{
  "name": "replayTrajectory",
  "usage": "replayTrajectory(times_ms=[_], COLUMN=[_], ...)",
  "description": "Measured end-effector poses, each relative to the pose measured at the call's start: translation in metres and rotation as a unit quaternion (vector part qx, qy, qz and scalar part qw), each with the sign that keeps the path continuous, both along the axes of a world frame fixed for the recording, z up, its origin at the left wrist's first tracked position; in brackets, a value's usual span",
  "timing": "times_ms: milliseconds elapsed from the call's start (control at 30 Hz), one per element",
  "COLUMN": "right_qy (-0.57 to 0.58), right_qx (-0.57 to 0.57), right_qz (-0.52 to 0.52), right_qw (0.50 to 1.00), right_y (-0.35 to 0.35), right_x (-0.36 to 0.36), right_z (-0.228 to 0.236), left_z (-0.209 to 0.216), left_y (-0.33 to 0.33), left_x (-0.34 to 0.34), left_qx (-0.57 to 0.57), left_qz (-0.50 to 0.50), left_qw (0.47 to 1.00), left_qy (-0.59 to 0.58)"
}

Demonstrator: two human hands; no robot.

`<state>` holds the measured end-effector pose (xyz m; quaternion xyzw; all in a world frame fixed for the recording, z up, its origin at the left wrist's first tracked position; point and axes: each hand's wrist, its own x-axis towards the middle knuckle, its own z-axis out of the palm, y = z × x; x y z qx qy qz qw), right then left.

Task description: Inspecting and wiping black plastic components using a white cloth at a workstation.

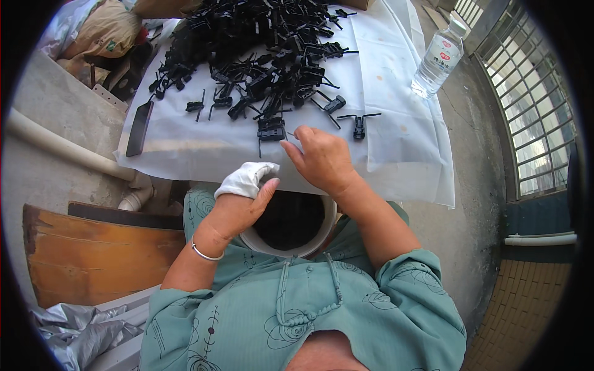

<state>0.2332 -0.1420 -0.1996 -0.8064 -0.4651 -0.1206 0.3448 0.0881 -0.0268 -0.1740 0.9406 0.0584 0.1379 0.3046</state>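
Note:
My left hand [244, 191] is over the bucket [249, 238] between my knees. White cloth [242, 177] covers its fingers, the thumb is bare, and the hand looks curled closed; whatever it may hold is hidden. My right hand [322, 157] is at the table's near edge, its fingers curled in toward the thumb. A thin dark sliver shows at its fingertips, too small to name. Just left of those fingertips lies a black plastic clip-like part [271, 128] with thin arms. Behind it rises a big heap of similar black parts [247, 55].
White sheeting covers the table [396, 148]. A clear water bottle [440, 59] stands at its right edge, and a flat black bar-shaped object [140, 128] lies at the left. A pale pipe [68, 145] and a brown board [105, 253] are on the left, a barred window [532, 105] on the right.

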Motion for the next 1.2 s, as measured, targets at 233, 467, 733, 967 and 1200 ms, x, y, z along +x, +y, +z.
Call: replayTrajectory(times_ms=[233, 467, 733, 967, 1200], right_qy=[0.011, 0.181, 0.31, -0.037, 0.0], right_qx=[0.028, 0.082, 0.039, 0.224, 0.235], right_qz=[-0.054, 0.174, 0.188, 0.299, 0.228], right_qw=[0.998, 0.964, 0.931, 0.927, 0.945], right_y=[0.011, -0.022, -0.035, -0.024, -0.023], right_x=[0.015, 0.015, 0.003, -0.03, -0.029], right_z=[-0.005, 0.018, 0.029, 0.02, 0.019], left_z=[-0.004, 0.012, 0.046, 0.015, -0.006], left_y=[0.024, 0.012, 0.001, -0.012, -0.025], left_x=[0.019, 0.031, 0.012, 0.026, 0.032], left_qx=[-0.271, -0.167, -0.103, -0.424, -0.546], left_qz=[0.105, -0.01, -0.144, 0.052, 0.045], left_qw=[0.953, 0.966, 0.978, 0.902, 0.822], left_qy=[-0.083, -0.197, -0.111, -0.063, -0.155])
